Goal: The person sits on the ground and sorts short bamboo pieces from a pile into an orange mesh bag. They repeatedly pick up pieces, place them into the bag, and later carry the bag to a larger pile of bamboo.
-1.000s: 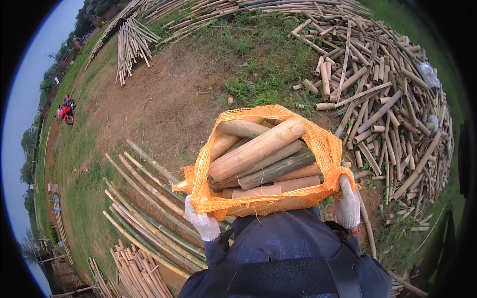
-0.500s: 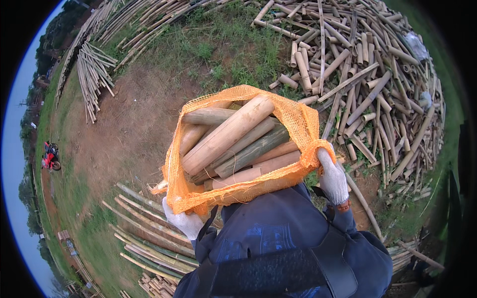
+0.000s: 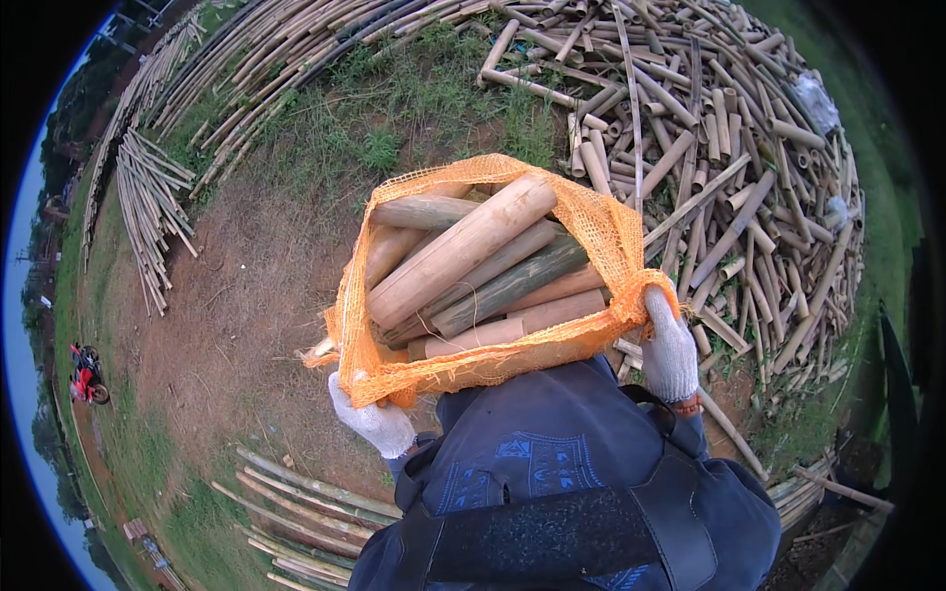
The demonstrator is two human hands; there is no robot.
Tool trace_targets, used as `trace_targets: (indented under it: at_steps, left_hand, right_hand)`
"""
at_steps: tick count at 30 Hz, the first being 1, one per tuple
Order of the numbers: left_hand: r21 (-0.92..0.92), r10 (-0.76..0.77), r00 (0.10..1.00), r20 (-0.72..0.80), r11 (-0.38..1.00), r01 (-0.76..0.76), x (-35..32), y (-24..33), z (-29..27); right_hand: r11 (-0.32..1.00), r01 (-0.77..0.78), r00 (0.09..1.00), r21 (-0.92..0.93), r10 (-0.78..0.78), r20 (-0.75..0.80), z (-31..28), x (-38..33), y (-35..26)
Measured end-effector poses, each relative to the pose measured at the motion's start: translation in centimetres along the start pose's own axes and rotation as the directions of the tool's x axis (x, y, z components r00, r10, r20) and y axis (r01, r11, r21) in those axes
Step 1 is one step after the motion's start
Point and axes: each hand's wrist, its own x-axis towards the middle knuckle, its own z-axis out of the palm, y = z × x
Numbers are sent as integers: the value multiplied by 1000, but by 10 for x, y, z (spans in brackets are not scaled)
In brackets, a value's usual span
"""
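A wide heap of cut bamboo poles [image 3: 749,167] covers the ground on the right, with long bundled poles [image 3: 148,207] lying on bare dirt and grass to the left. In front of the person's chest hangs an orange mesh sack [image 3: 601,227] packed with short bamboo logs [image 3: 463,251]. The gloved left hand [image 3: 372,422] is clenched on the sack's lower left rim, and the gloved right hand [image 3: 670,350] grips its right edge.

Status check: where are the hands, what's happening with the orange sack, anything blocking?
Left hand and right hand, both gloved, grip the orange mesh sack rim. Sack full of cut bamboo pieces, held at chest. Bamboo pile ahead right.
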Motion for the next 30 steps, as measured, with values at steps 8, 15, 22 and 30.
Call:
trace_targets:
  at_steps: [8, 15, 22, 30]
  left_hand:
    - [67, 26, 987, 157, 997, -37, 178, -18, 120]
    - [46, -11, 984, 176, 999, 3, 324, -88, 287]
    - [109, 100, 979, 178, 987, -121, 488, -113, 490]
    - [105, 26, 948, 318, 993, -62, 602, -101, 660]
  right_hand:
    - [941, -331, 941, 73, 335, -46, 62, 141, -39]
    - [834, -296, 932, 466, 359, -51, 138, 360, -5]
    - [979, -150, 987, -135, 141, -75, 170, 611, 5]
    - [939, -296, 954, -176, 285, -89, 161, 780, -3]
